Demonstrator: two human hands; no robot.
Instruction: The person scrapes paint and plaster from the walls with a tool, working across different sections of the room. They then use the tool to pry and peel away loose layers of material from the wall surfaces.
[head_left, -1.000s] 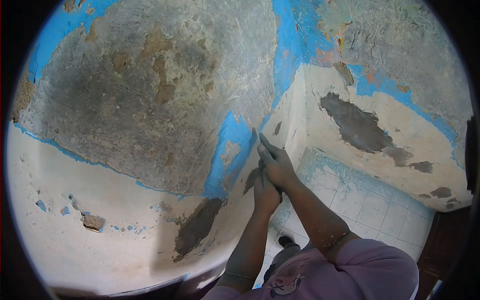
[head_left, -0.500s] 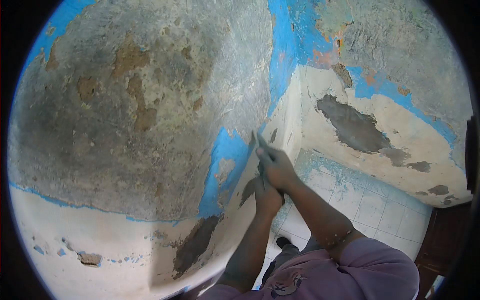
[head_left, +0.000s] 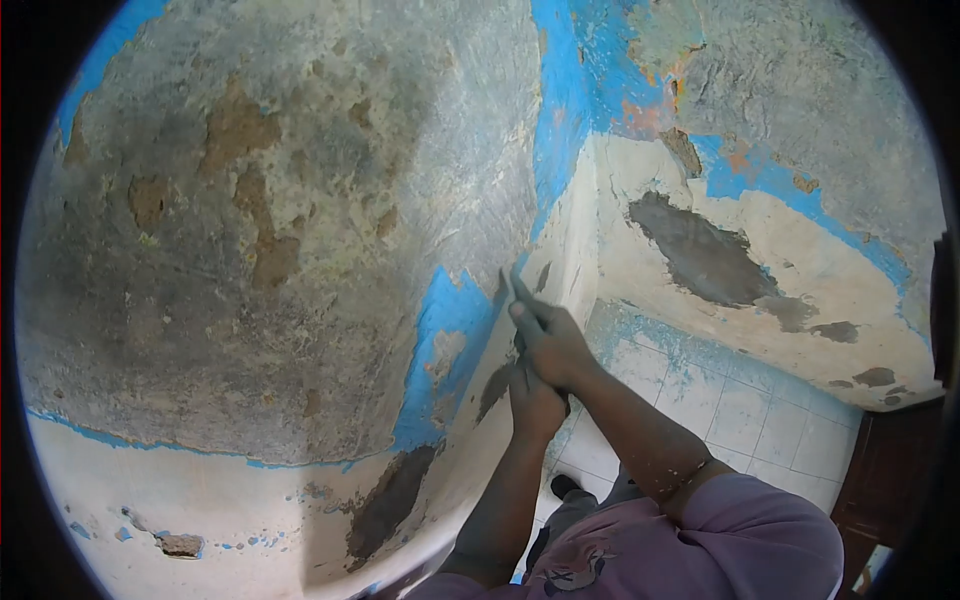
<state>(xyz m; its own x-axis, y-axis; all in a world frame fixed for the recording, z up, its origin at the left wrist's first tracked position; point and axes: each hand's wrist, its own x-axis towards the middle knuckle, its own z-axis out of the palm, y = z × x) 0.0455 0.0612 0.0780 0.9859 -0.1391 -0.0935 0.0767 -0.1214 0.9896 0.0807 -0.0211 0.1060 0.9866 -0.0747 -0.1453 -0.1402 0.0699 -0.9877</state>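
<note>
Both my hands are closed one above the other on a thin scraper [head_left: 510, 284], seen nearly edge-on, its handle mostly hidden by the fingers. My right hand [head_left: 556, 345] is the upper one, near the blade, with a finger stretched along it. Below it, my left hand [head_left: 538, 406] wraps round the lower end. The tip lies at the left wall, by the edge between bare grey plaster [head_left: 470, 160] and a strip of blue paint [head_left: 468, 300]; I cannot tell whether it touches.
Cream paint [head_left: 130, 485] covers the lower left wall, with dark bare patches. The right wall [head_left: 800, 240] meets it in a blue-painted corner [head_left: 563, 100]. Whitish floor tiles [head_left: 720, 410] lie below, near my shoe [head_left: 565, 486]. Dark brown wooden furniture [head_left: 890, 470] stands at the right.
My hands and the scraper have barely moved, shifting slightly downward. The left wall sits a little further left and lower in view.
</note>
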